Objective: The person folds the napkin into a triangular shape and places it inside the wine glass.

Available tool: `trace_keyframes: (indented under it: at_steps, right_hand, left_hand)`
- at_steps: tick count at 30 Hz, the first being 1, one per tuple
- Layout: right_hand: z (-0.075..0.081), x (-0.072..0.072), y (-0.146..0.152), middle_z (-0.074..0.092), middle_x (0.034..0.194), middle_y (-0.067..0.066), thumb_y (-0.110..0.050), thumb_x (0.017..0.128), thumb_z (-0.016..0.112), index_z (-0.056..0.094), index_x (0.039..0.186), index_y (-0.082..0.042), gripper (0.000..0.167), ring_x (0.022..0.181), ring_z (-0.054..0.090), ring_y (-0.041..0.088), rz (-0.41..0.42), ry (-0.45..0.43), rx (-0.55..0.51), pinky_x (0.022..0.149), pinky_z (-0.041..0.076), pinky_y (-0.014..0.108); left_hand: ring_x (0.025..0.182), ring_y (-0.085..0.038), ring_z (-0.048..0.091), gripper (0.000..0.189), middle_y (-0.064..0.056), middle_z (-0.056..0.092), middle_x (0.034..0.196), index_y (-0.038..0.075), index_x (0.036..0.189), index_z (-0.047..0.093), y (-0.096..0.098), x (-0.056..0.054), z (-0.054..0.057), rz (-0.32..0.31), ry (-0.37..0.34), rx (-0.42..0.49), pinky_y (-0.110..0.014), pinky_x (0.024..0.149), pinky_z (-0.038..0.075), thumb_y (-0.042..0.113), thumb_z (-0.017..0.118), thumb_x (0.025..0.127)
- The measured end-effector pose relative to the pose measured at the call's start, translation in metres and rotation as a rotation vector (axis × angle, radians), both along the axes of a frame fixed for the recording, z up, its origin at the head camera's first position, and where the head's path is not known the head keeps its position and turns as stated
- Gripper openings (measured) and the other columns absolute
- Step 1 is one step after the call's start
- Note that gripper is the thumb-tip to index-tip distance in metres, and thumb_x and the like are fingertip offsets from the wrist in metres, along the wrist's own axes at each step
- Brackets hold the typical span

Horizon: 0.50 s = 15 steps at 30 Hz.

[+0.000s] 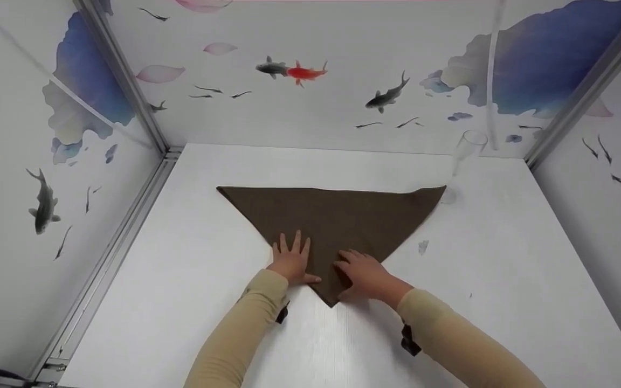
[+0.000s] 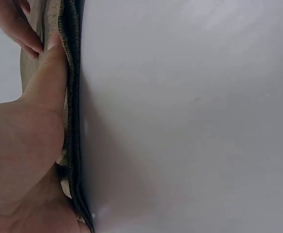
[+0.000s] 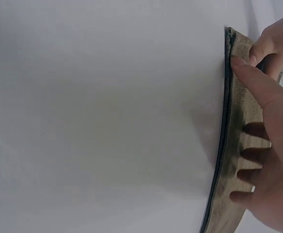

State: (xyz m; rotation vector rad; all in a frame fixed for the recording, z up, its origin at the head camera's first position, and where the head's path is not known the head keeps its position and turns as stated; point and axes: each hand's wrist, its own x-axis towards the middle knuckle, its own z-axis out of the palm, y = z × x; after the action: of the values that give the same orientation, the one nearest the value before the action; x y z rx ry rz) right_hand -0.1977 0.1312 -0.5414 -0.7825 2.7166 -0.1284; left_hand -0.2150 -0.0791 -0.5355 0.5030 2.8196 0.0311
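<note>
A brown cloth [image 1: 337,215] lies folded into a triangle on the white table [image 1: 332,350], its long side at the back and one corner towards the person. Spread fingers of the left hand [image 1: 290,264] rest flat on its left slanting edge; in the left wrist view that thumb [image 2: 49,73] lies along the layered edge of the cloth [image 2: 72,121]. On the right slanting edge, close to the front corner, the right hand [image 1: 367,277] touches the cloth with slightly bent fingers. Its thumb [image 3: 250,77] sits near the corner in the right wrist view, the fingertips apart on the fabric.
A tall clear glass [image 1: 472,141] stands behind the cloth's right corner. A small greyish mark [image 1: 423,247] shows on the table right of the cloth. Printed panels with fish and blue shapes [image 1: 343,108] wall the table at the back and both sides, with metal rails [image 1: 122,70] between them.
</note>
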Motion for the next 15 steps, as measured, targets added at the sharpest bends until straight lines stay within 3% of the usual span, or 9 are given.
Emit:
trace_keyframes:
  at_steps: [4, 8, 11, 15]
  right_hand:
    - [0.002, 0.004, 0.004, 0.056, 0.125, 0.008, -0.034, 0.081, 0.081, 0.064, 0.125, -0.01, 0.053, 0.116, 0.053, 0.024, 0.263, 0.161, -0.002, 0.096, 0.046, 0.04]
    - [0.004, 0.009, 0.004, 0.058, 0.1, 0.002, -0.025, 0.084, 0.079, 0.07, 0.111, -0.013, 0.031, 0.092, 0.056, 0.017, 0.512, 0.339, 0.057, 0.079, 0.052, 0.03]
    - [0.004, 0.015, 0.001, 0.057, 0.094, 0.0, -0.02, 0.088, 0.075, 0.07, 0.105, -0.014, 0.019, 0.083, 0.054, 0.013, 0.632, 0.403, 0.123, 0.071, 0.051, 0.025]
    - [0.002, 0.022, -0.002, 0.054, 0.092, -0.001, -0.016, 0.088, 0.075, 0.069, 0.102, -0.014, 0.016, 0.077, 0.05, 0.011, 0.745, 0.475, 0.199, 0.065, 0.049, 0.021]
  left_hand:
    - [0.139, -0.053, 0.017, 0.104, -0.02, 0.016, 0.159, 0.008, 0.154, 0.026, 0.001, 0.0, -0.003, 0.001, 0.0, -0.019, -0.059, 0.109, 0.026, 0.071, 0.061, 0.08]
    - [0.139, -0.053, 0.016, 0.105, -0.02, 0.014, 0.159, 0.008, 0.155, 0.025, 0.001, -0.002, -0.008, 0.005, -0.002, -0.031, -0.059, 0.108, 0.027, 0.072, 0.06, 0.079]
    - [0.139, -0.053, 0.016, 0.106, -0.02, 0.014, 0.159, 0.008, 0.155, 0.024, 0.001, 0.0, -0.007, 0.005, -0.002, -0.037, -0.059, 0.108, 0.028, 0.073, 0.059, 0.079]
    - [0.139, -0.054, 0.018, 0.105, -0.02, 0.015, 0.159, 0.008, 0.155, 0.024, 0.001, 0.001, -0.006, 0.0, 0.006, -0.041, -0.059, 0.108, 0.028, 0.073, 0.059, 0.08]
